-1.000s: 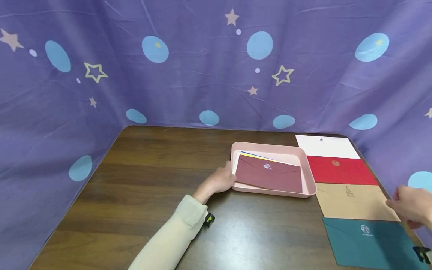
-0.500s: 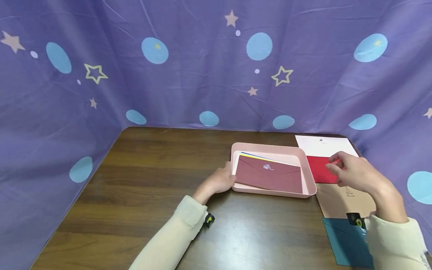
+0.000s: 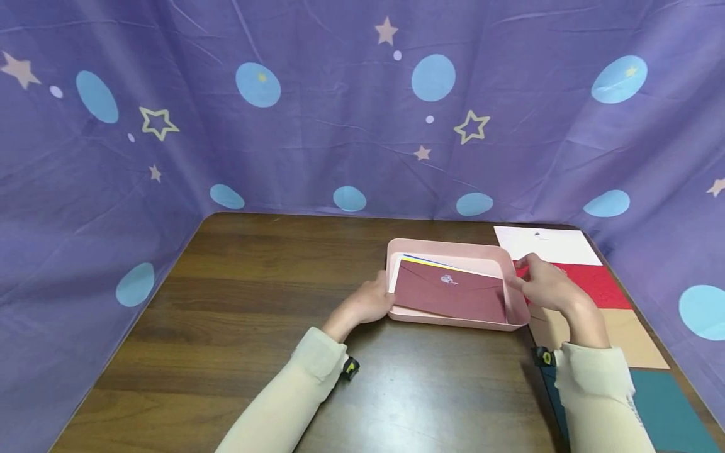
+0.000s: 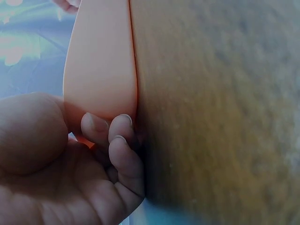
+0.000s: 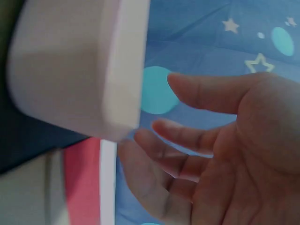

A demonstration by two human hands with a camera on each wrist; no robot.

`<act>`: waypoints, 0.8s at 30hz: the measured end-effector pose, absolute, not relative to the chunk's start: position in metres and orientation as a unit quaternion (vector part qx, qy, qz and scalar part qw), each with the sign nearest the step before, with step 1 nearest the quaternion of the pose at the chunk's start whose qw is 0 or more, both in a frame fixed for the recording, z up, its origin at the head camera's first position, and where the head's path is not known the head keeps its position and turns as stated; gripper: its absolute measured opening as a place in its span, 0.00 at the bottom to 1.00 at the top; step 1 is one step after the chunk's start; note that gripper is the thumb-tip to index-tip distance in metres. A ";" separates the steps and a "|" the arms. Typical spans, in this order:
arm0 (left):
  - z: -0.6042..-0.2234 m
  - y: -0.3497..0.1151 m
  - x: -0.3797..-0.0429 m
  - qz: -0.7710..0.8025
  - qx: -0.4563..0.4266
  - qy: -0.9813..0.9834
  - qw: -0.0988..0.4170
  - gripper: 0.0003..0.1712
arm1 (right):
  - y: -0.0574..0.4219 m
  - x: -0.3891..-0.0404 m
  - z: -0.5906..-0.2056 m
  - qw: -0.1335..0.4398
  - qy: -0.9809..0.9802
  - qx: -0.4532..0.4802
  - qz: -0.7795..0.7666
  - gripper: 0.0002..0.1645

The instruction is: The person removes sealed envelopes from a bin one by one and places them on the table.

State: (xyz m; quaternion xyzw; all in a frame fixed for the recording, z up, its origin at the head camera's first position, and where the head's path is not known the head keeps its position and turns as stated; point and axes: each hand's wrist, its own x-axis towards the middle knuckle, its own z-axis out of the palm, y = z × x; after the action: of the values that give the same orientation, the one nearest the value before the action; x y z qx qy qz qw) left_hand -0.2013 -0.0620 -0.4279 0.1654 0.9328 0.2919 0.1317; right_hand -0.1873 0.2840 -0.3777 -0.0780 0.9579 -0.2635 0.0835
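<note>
The left hand [image 3: 365,301] has the near side of this covered: fingers curled against the left end of the pink tray [image 3: 459,324], thumb up at the rim, a firm hold! Over at the opposite end, the right hand [image 3: 549,286] reaches in, thumb spread well away from loosely bent fingers; whether any fingertip touches the tray is hard to say in the blurred wrist view. Inside the tray lies a maroon envelope [image 3: 447,296], yellow, blue and white edges peeking out beneath. And down the right side of the wooden table [image 3: 255,302], a column: white envelope [image 3: 546,245], red envelope [image 3: 597,286], tan envelope [image 3: 631,336], teal envelope [image 3: 665,402]. Behind it all, a starry purple curtain [image 3: 340,145].
</note>
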 end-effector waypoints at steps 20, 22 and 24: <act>-0.429 -0.062 -0.202 0.291 0.163 0.932 0.138 0.26 | 0.288 -0.193 -0.408 0.232 0.928 -0.004 -0.291 0.23; -0.428 -0.062 -0.202 0.291 0.163 0.932 0.139 0.26 | 0.288 -0.195 -0.410 0.236 0.926 -0.001 -0.293 0.25; -0.428 -0.062 -0.202 0.291 0.163 0.933 0.138 0.26 | 0.288 -0.197 -0.412 0.239 0.925 0.002 -0.294 0.27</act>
State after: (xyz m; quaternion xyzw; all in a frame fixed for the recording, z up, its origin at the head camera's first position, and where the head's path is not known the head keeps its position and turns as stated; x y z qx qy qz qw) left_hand -0.2018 -0.0621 -0.4279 0.1628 0.9327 0.2908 0.1379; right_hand -0.1965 0.2879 -0.4116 0.0017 0.9252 -0.2944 0.2394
